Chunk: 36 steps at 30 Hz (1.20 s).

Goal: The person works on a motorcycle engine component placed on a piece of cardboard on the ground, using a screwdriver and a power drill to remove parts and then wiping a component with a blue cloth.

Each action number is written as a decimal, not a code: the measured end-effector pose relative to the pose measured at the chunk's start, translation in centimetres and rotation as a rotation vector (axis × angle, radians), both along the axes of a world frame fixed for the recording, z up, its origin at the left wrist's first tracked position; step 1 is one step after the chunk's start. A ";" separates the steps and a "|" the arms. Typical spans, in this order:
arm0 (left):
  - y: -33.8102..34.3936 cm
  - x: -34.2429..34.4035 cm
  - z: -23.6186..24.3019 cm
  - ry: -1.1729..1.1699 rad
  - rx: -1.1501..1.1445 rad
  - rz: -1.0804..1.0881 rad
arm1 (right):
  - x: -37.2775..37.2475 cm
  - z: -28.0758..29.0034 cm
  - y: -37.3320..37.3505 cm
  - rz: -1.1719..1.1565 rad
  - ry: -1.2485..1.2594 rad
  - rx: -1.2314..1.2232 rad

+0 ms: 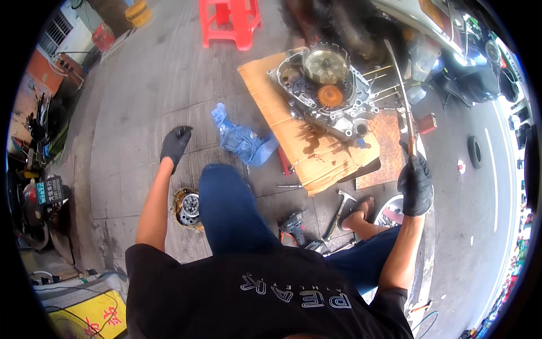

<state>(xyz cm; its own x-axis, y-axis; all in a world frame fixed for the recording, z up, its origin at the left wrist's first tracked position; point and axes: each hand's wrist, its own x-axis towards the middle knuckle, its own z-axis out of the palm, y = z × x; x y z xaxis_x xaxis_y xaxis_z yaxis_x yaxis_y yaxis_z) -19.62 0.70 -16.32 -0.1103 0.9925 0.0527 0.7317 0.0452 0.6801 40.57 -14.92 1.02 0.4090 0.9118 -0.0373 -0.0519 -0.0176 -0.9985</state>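
My right hand (415, 183), in a black glove, is closed around the lower end of a long thin metal bar (405, 96). The bar points away from me, along the right side of an open engine case (333, 93). A round silver clutch drum (326, 65) and a rust-brown gear (329, 96) show in the case, which rests on oil-stained cardboard (333, 164). Off to the left, my gloved left hand (176, 146) hangs over the pavement, fingers curled in, with nothing visible in them. A crumpled blue cloth (241, 138) lies between that hand and the cardboard.
By my knee stands a round container (187, 209) with metal parts. A cordless power tool (293, 226) and a hammer (339, 214) lie near my foot, beside a white basin (389, 210). A red stool (230, 22) stands ahead; parked motorbikes (474, 79) are at right.
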 end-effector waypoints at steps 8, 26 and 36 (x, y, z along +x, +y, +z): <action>11.1 28.6 19.9 0.254 0.327 -0.585 | 0.3 0.1 -0.1 -0.125 0.062 -0.033; 16.1 32.5 12.9 -0.537 -0.322 -0.332 | 0.5 0.5 -1.1 -0.022 -0.061 -0.251; 16.5 35.5 9.9 -0.586 -0.114 -0.140 | 0.7 -1.2 -2.1 -0.058 -0.074 -0.277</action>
<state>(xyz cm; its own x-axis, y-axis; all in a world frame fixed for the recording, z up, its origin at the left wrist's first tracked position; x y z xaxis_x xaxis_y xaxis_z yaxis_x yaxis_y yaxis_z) 15.89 17.20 -6.40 0.0429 0.9955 -0.0843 0.2420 0.0715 0.9676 41.30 -17.00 -0.15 0.4712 0.8459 -0.2497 0.0116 -0.2890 -0.9573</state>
